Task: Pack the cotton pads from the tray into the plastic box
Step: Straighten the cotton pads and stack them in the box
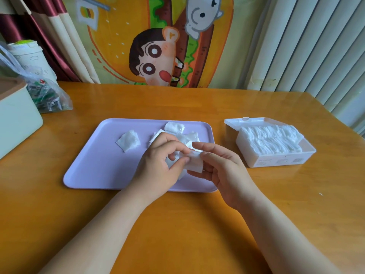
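A lilac tray (98, 165) lies on the wooden table in front of me. Loose white cotton pads rest on it: one apart at the left (128, 142) and several piled at the far right (177, 131). Over the tray's right half, my left hand (158, 171) and my right hand (221, 171) together pinch a small stack of cotton pads (194, 162). More pads are partly hidden under my left hand. To the right stands the clear plastic box (276, 161), lid hinged open at the back, nearly full of upright pads.
A pale green bin (15, 119) sits at the table's left edge, with a plastic bag of packets (47, 95) behind it. A cartoon cloth hangs at the back, and vertical blinds are at the right. Bare tabletop lies between tray and box.
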`<act>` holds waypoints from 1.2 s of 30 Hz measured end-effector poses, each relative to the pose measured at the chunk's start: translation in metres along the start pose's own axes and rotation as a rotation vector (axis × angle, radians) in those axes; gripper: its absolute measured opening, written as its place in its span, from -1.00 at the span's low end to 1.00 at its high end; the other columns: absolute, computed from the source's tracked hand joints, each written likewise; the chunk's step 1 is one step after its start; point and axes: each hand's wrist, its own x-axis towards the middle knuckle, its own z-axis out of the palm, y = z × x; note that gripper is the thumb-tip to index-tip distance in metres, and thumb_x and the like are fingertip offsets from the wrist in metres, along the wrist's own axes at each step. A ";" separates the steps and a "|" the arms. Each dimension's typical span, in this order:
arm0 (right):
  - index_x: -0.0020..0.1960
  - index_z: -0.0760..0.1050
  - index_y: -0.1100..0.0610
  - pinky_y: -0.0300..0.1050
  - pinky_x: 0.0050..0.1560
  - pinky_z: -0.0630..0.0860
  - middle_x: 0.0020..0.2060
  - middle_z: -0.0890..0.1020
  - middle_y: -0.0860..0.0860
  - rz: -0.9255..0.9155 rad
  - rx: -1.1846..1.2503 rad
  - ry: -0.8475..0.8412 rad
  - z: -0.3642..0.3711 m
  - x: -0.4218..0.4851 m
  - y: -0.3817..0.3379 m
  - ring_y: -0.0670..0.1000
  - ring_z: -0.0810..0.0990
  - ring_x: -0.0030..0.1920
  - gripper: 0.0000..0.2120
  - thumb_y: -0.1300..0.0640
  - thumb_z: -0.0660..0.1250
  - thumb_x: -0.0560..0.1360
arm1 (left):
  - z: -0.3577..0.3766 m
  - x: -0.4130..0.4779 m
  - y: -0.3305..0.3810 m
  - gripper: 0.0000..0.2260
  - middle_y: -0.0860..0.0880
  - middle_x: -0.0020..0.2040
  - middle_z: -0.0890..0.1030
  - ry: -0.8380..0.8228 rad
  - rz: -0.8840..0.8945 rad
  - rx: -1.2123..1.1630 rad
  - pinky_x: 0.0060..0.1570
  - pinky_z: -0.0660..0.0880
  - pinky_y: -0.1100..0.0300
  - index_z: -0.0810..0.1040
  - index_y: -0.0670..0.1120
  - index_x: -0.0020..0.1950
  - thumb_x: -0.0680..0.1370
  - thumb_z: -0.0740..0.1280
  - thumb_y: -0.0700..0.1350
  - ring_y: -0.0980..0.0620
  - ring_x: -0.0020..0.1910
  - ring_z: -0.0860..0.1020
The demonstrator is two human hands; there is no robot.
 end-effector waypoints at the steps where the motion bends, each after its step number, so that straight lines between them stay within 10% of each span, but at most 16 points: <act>1: 0.33 0.60 0.19 0.13 0.22 0.67 0.10 0.75 0.25 0.010 0.010 -0.017 0.001 0.000 0.000 0.23 0.73 0.18 -0.71 0.32 0.21 0.69 | -0.001 0.000 -0.001 -0.80 0.09 0.03 0.50 -0.003 -0.004 0.008 -0.15 0.50 0.19 0.67 0.05 -0.02 0.50 0.56 -0.23 -0.01 -0.10 0.55; 16: 0.34 0.56 0.21 0.07 0.10 0.69 0.08 0.76 0.22 0.055 0.225 0.060 -0.008 0.005 -0.005 0.18 0.76 0.09 -0.73 0.29 0.20 0.70 | -0.011 -0.004 -0.003 -0.89 0.12 0.01 0.53 -0.107 0.001 0.042 -0.17 0.49 0.19 0.59 0.03 -0.16 0.47 0.51 -0.07 0.03 -0.11 0.55; 23: 0.37 0.55 0.19 0.05 0.10 0.70 0.05 0.74 0.25 0.009 0.146 -0.032 -0.002 0.004 0.001 0.14 0.73 0.03 -0.74 0.24 0.27 0.70 | -0.004 0.000 0.002 -0.93 0.00 -0.18 0.64 0.009 -0.337 -0.205 -0.18 0.64 -0.10 0.67 0.06 -0.10 0.54 0.54 -0.06 -0.17 -0.24 0.55; 27: 0.28 0.61 0.23 0.10 0.14 0.71 -0.08 0.74 0.20 -0.029 0.085 0.021 0.002 0.005 0.008 0.15 0.76 0.00 -0.67 0.26 0.51 0.53 | -0.010 0.004 0.006 -0.93 -0.01 -0.18 0.68 0.034 -0.379 -0.272 -0.26 0.58 0.19 0.69 0.02 -0.08 0.54 0.54 -0.12 -0.11 -0.21 0.59; 33: -0.01 0.71 0.08 -0.19 -0.10 0.69 -0.17 0.79 -0.03 -0.266 -0.279 0.340 0.000 0.006 0.011 -0.02 0.78 -0.14 -0.86 0.28 0.43 0.61 | -0.026 0.003 -0.024 -0.76 0.15 -0.06 0.56 -0.094 -0.399 0.407 -0.10 0.55 0.12 0.60 0.08 -0.09 0.52 0.45 0.23 0.15 -0.09 0.57; 36: -0.01 0.70 0.07 -0.12 -0.04 0.71 -0.19 0.79 -0.04 -0.266 -0.295 0.390 -0.001 0.007 0.015 0.00 0.78 -0.15 -0.88 0.24 0.42 0.62 | -0.018 -0.001 -0.018 -0.69 0.17 0.02 0.51 -0.210 -0.437 0.378 0.01 0.57 0.05 0.55 0.10 -0.09 0.45 0.48 0.29 0.10 0.01 0.57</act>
